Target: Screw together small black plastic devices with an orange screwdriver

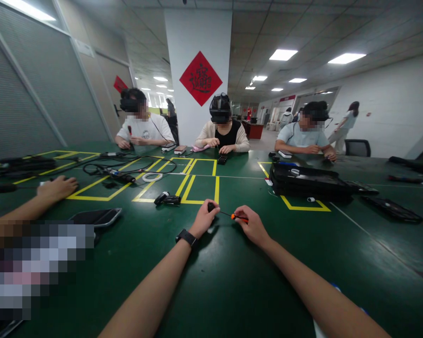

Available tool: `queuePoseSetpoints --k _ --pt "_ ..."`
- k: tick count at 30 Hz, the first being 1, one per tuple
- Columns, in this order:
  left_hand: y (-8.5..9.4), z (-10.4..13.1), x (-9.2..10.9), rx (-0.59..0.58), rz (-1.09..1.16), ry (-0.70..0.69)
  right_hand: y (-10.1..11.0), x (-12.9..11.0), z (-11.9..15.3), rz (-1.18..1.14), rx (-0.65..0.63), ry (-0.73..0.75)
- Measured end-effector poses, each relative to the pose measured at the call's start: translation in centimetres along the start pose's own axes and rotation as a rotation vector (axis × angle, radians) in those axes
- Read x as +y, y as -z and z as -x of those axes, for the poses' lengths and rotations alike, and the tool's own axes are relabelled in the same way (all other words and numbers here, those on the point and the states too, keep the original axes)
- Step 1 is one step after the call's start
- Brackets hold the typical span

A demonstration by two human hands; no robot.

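Observation:
My left hand (205, 219), with a black band on its wrist, is closed around a small black object (210, 206) that shows above the fingers. My right hand (250, 224) pinches the orange and black handle of a screwdriver (240, 218). Its thin shaft points left, and the tip reaches the black object. Both hands are just above the green table (211, 291). Beyond my left hand lies a small black bundle (167, 199) on the tabletop.
Across the table sit three people with headsets. Another person's hand (58, 188) rests at the left, near black cables (118, 174) and a phone-like device (97, 217). A black case (310, 182) lies at the right. Yellow tape (216, 190) marks the tabletop.

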State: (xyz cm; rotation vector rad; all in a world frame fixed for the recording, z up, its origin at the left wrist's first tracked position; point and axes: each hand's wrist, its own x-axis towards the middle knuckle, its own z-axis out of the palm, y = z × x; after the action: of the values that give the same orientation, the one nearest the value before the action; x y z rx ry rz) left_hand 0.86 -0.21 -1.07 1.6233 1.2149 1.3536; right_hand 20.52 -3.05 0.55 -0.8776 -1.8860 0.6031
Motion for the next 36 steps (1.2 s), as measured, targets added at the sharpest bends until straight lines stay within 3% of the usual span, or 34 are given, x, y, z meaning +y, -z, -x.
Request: queuePoseSetpoints --k 6,14,23,29,36 --pt "-0.09 -0.01 0.02 0.010 0.008 0.011 0.07 0.02 -0.01 -0.020 -0.043 -0.003" --pt "-0.08 -0.04 0.21 0.020 0.000 0.003 0.02 -0.23 0.06 -0.002 0.015 -0.024" --pt "0.00 -0.05 0.22 0.002 -0.017 -0.039 0.07 -0.33 -0.07 -0.123 -0.023 -0.055" --pt "-0.03 0.04 0.35 0.014 -0.018 -0.025 0.26 -0.53 -0.01 -0.057 0.021 -0.058" --pt "-0.10 0.13 0.82 0.023 0.005 -0.006 0.44 -0.49 -0.04 -0.052 -0.048 -0.023"
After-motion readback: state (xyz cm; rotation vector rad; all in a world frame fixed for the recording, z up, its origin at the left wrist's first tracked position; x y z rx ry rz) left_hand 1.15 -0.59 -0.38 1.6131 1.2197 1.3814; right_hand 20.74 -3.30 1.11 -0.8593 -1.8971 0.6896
